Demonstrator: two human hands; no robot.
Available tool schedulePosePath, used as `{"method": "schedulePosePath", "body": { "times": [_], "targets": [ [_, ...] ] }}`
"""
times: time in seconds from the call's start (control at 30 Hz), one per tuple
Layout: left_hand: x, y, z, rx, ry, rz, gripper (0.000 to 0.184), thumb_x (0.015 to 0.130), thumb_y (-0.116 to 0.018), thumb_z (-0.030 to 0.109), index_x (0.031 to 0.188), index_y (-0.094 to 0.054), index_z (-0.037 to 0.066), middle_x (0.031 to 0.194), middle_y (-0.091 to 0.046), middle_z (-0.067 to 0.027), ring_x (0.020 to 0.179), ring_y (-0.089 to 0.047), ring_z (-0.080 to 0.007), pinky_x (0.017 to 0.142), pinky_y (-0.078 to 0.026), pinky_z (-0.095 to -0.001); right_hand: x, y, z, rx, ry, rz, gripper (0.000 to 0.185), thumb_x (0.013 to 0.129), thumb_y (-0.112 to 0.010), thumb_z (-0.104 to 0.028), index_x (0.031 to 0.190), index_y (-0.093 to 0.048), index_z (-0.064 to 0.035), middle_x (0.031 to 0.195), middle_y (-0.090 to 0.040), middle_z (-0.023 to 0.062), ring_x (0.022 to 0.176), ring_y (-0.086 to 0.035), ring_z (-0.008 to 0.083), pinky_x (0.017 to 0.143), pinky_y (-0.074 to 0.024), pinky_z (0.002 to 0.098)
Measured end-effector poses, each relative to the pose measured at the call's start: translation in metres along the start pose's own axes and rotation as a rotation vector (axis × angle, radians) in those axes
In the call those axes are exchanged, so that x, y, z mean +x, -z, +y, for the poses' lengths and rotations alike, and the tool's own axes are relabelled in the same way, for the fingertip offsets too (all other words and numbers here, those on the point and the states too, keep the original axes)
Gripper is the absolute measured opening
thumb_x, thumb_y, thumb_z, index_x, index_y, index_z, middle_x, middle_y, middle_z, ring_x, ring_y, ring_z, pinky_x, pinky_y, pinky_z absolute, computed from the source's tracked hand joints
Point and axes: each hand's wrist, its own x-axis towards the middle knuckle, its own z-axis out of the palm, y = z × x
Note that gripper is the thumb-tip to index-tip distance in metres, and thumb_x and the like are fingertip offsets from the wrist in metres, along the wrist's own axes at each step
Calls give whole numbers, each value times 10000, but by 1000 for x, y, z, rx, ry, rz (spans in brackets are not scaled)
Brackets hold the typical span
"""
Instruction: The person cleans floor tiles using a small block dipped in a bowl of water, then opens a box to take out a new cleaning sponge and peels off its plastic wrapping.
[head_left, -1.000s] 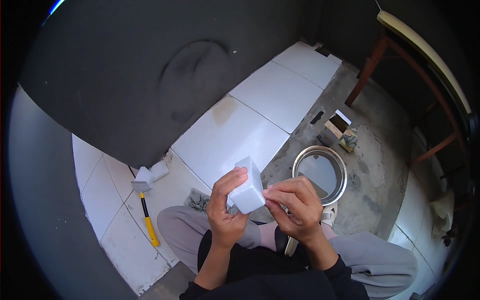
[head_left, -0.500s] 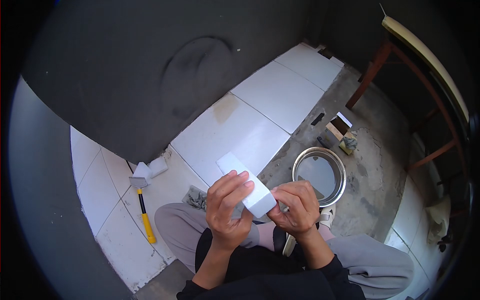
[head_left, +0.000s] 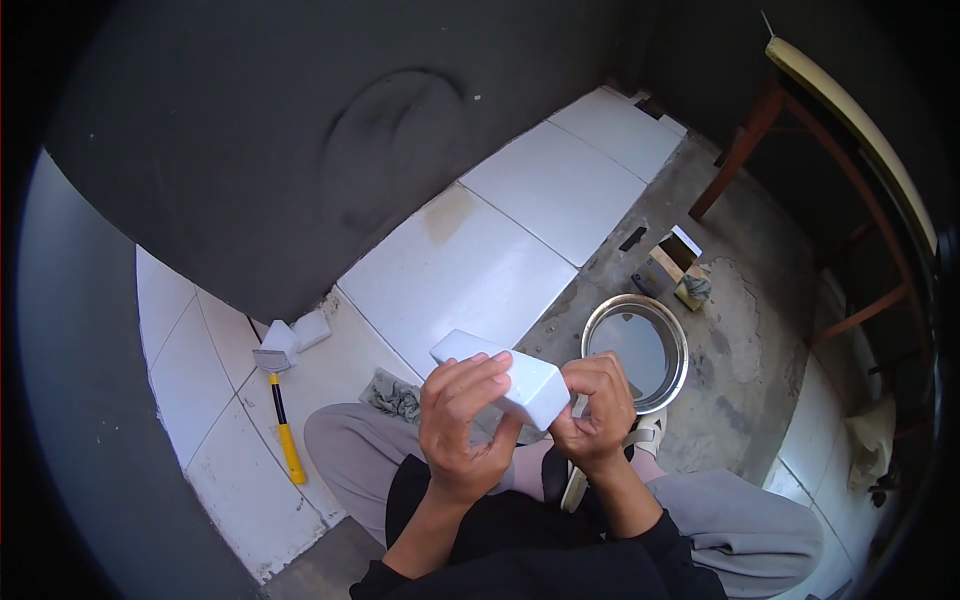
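A white rectangular block (head_left: pixel 505 378), which looks like a foam sponge, is held above my lap, its near end tilted up toward me. My left hand (head_left: pixel 465 425) grips it, with fingers over the top face and the thumb underneath. At the block's right end, my right hand (head_left: pixel 595 412) is closed with its fingertips against the corner; the exact contact is partly hidden. Just beyond my right hand stands a round metal bowl (head_left: pixel 682 365) of water. A crumpled grey cloth (head_left: pixel 395 397) lies on the tile left of my left hand.
A scraper with a yellow and black handle (head_left: pixel 288 450) lies at left, beside further white blocks (head_left: pixel 310 328). Beyond the bowl is a small opened box (head_left: pixel 675 258). A wooden-legged table (head_left: pixel 745 150) stands at right. White tiles (head_left: pixel 460 270) run along the dark wall (head_left: pixel 250 130).
The white block has turned in my hands, so its near end now points more to the right and shows more of its end face. Both hands stay on it.
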Motion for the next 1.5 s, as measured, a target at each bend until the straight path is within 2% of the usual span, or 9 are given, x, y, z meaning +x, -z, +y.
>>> {"method": "schedulePosePath", "body": {
  "times": [0.23,0.53,0.63,0.83,0.97,1.2,1.33,1.37,1.5],
  "targets": [
    [-2,-1,3,-48,4,15,514,645,-767,-21,1091,-554,119,1140,-664,-72,1059,-618,-268,995,-420,-427,-1,-1,2,86,-15,19,149,737,-659,-98,815,-561,-17,742,-587,108,629,-537,236,581,-422,324],
    [-1,2,2,-8,-58,59,488,680,-730,-58,1085,-541,140,1125,-666,-61,1089,-602,-255,1046,-388,-415,-4,-1,0,93,31,27,135,777,-656,-94,852,-585,-6,772,-619,113,652,-572,235,618,-439,327],
    [0,3,1,50,-87,83,479,691,-717,-66,1078,-546,159,1116,-666,-47,1099,-588,-242,1062,-367,-398,-4,0,-1,181,-13,-19,154,787,-652,-79,902,-599,8,853,-646,149,751,-603,244,682,-462,325],
    [-4,2,-2,180,-129,149,422,713,-711,-44,1045,-574,179,1105,-660,-29,1108,-559,-231,1069,-344,-391,2,1,-17,650,-257,-25,492,744,-786,-106,1158,-557,30,1110,-639,197,953,-617,287,825,-491,355],
    [-7,0,-1,196,-125,127,405,722,-737,15,1063,-593,178,1163,-626,-40,1131,-541,-242,1069,-336,-416,2,-3,-22,453,-246,-107,614,705,-818,-137,1222,-532,30,1144,-633,185,1013,-612,295,861,-485,363],
    [17,35,13,-70,119,-279,507,747,-784,322,1176,-614,112,1316,-546,-118,1263,-467,-332,1090,-277,-503,31,28,5,579,-366,-440,495,728,-751,-79,1193,-606,17,1146,-646,151,1056,-603,271,858,-486,360],
    [35,51,-11,-312,255,-528,576,808,-707,440,1208,-605,39,1222,-614,-165,1188,-536,-359,1018,-392,-428,35,35,11,991,-509,-519,482,789,-708,-74,1248,-590,10,1268,-583,175,1204,-538,287,974,-460,391],
    [39,55,-12,-406,379,-644,582,870,-651,440,1251,-562,9,1140,-642,-183,1122,-587,-302,949,-439,-354,36,34,13,1027,-487,-538,483,795,-705,-75,1254,-584,14,1280,-572,180,1219,-526,294,996,-445,395],
    [30,56,-32,-980,691,-869,597,941,-587,352,1345,-409,-50,1110,-622,-197,1086,-570,-180,908,-427,-288,31,31,21,1145,-424,-558,504,808,-697,-71,1280,-554,34,1308,-548,192,1259,-494,310,1055,-395,404]
  ]
}}
